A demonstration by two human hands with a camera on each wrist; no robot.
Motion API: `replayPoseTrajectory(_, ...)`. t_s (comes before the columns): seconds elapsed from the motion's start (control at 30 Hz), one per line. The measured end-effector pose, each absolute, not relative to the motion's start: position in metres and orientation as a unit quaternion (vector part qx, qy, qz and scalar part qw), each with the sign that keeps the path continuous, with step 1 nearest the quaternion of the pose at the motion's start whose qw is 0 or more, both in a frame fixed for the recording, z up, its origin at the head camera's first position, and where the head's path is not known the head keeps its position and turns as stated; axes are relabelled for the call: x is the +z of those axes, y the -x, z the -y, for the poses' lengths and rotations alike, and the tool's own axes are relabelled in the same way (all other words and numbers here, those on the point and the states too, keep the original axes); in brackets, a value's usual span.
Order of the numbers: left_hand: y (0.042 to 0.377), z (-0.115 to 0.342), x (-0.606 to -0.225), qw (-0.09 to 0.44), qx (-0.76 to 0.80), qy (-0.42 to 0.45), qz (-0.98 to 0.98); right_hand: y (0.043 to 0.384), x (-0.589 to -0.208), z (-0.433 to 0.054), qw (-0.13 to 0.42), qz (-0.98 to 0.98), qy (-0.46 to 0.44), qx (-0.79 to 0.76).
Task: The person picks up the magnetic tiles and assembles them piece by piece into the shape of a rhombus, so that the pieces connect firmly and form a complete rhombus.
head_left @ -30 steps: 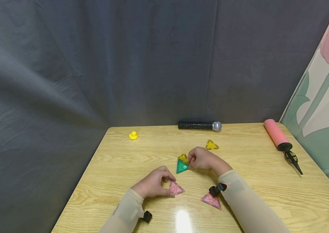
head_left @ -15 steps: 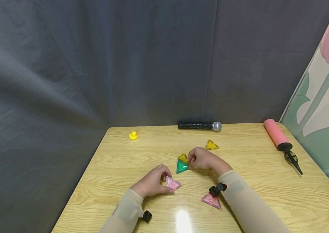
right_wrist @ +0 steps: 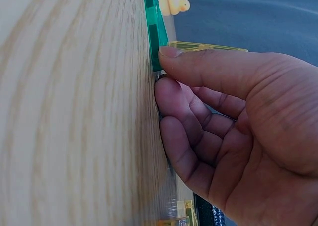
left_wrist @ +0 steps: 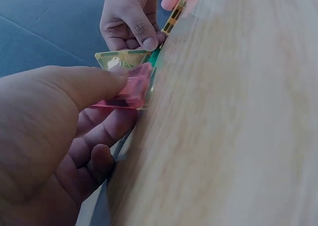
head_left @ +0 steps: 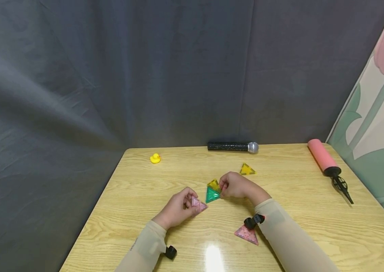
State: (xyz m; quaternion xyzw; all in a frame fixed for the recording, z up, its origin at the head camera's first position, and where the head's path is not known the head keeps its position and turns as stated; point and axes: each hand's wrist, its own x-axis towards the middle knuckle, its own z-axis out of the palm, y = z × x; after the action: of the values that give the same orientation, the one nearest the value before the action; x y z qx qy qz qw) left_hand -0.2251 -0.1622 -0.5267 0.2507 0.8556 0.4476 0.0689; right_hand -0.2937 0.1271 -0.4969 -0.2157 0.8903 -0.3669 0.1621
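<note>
My left hand (head_left: 177,209) pinches a pink translucent triangular magnetic tile (head_left: 198,204) between thumb and fingers, tilted off the table. Just beyond it lies a green triangular tile (head_left: 212,194), and my right hand (head_left: 238,185) pinches its right corner. A yellow triangular tile (head_left: 214,184) stands raised along the green tile's far edge, as the left wrist view shows; the right thumb lies against the corner where both meet. The pink tile in my left hand appears close to the green one; whether they touch cannot be told.
A second pink tile (head_left: 247,235) lies under the right wrist. Another yellow tile (head_left: 247,169) lies beyond the right hand. Farther off are a rubber duck (head_left: 155,158), a black microphone (head_left: 227,146) and a pink balloon pump (head_left: 322,155). A dark curtain (head_left: 185,75) hangs behind the table.
My left hand has lifted the pink tile, turned it and carried it forward, nearer the green tile. The right hand has stayed at the green tile's corner.
</note>
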Motion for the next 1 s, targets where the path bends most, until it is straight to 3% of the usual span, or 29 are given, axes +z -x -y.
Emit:
replayPoseTrajectory(0.77,0.23,0.154,-0.52,-0.069,0.504,-0.154,-0.847,0.293,-0.496,-0.128,0.157,-0.89,0.22,-0.367)
replayPoseTrajectory(1.0,0.233,0.152,-0.518,-0.078,0.501,-0.129,-0.852,0.294,-0.495,-0.127,0.156,-0.889,0.223,-0.367)
